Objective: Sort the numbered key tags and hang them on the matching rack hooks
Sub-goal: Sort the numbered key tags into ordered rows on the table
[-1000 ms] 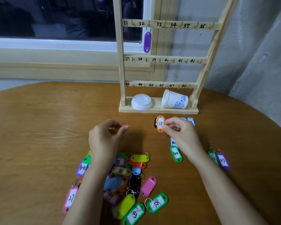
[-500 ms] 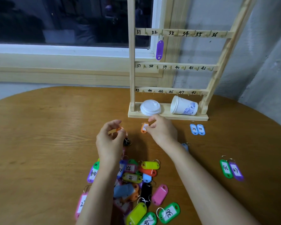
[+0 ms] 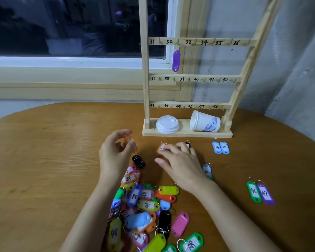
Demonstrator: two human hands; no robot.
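Head view: one cam, looking down across table [image 3: 44, 160] twd rack [image 3: 145, 79] at its far edge.
Left hand [image 3: 115, 155]: lifted off table, thumb & fingers curled round orange tag [image 3: 131, 142]. We reckon we hold it up to read its no., which is too blurred to make out.
Right hand [image 3: 182, 160]: fingers laid fairly straight, tips pressing 2nd orange tag [image 3: 161, 148] flat on table just in front of rack base, not closed round it. Label starts w/ 2, rest covered. Prob. parked there, since the rows we see start at 31.
Laid-out tags: blue 34 [image 3: 216, 147] & blue 35 [image 3: 224, 148] side by side by base's right end. Green 46 [image 3: 253, 191] & purple 47 [image 3: 265, 194] touching, twd right edge. They lie in no. order, we think for quick hanging.
Pile [image 3: 145, 211]: unsorted tags heaped at near edge, btw our forearms.
Hung so far: one purple tag [image 3: 176, 60], hook by 32.
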